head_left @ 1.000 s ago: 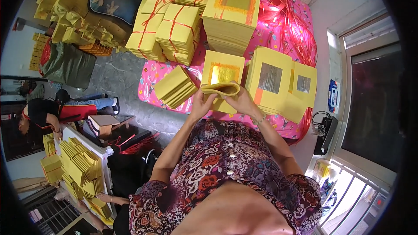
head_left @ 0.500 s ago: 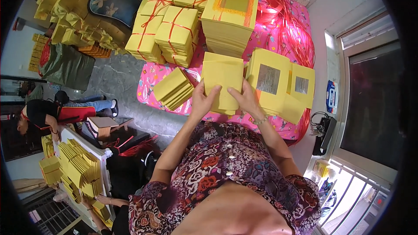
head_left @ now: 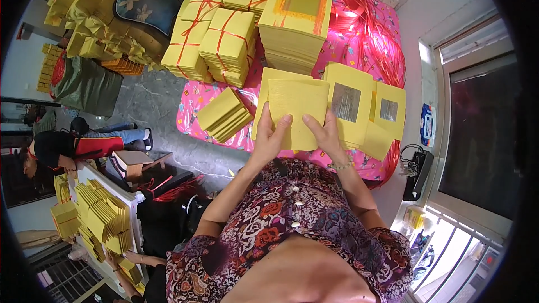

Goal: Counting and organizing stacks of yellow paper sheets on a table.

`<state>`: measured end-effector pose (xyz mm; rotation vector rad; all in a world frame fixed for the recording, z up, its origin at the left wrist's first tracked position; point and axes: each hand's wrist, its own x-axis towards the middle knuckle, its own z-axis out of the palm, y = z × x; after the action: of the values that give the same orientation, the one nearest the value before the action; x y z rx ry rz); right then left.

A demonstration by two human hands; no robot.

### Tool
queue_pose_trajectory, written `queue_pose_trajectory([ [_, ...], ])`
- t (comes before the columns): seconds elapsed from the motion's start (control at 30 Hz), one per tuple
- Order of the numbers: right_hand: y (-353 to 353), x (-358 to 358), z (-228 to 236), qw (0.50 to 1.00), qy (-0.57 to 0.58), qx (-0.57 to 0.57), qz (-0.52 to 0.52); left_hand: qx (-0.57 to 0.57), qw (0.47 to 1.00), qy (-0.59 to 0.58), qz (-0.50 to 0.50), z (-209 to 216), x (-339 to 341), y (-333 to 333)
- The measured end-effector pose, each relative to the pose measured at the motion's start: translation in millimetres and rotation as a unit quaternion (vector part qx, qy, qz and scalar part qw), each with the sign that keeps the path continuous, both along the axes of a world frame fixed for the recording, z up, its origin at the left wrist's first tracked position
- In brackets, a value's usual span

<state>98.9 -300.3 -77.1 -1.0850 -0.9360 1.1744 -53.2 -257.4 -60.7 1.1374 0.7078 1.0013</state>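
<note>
Red-tied yellow paper bundles (head_left: 224, 42), far table side

The left hand (head_left: 269, 137) and right hand (head_left: 325, 134) grip a yellow paper stack (head_left: 297, 109) by its near edge. Just beyond it stands a tall yellow pile (head_left: 295, 22); beside it, left, a loose bundle (head_left: 224, 113).

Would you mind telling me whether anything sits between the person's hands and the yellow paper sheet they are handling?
Nothing visible does. The left hand and the right hand both already rest directly on the plain yellow sheet, fingers laid over its lower edge. The fanned yellow stack lies off to the left, and the foil-centred sheets to the right.
</note>
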Motion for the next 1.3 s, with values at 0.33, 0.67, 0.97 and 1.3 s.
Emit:
queue_pose_trajectory([
  [0.33, 5.9, 8.4, 18.6, 0.999, -0.019, -0.024, 0.03, -0.074, 0.996, -0.055, -0.007, 7.8, 5.0, -1.9],
  [0.67, 16.3, 9.5, 41.2, 0.999, -0.015, -0.014, -0.033, -0.083, 0.996, -0.037, 0.007, 16.0, 3.0, -5.2],
  [0.97, 29.9, 26.8, 27.4, 0.994, -0.099, 0.008, -0.054, -0.111, 0.993, -0.042, 0.015, 13.3, 0.3, -8.8],
  [1.3, 20.9, 19.0, 19.9, 0.989, -0.104, -0.077, 0.072, -0.114, 0.993, -0.025, 0.031, 6.0, -11.4, 1.5],
])
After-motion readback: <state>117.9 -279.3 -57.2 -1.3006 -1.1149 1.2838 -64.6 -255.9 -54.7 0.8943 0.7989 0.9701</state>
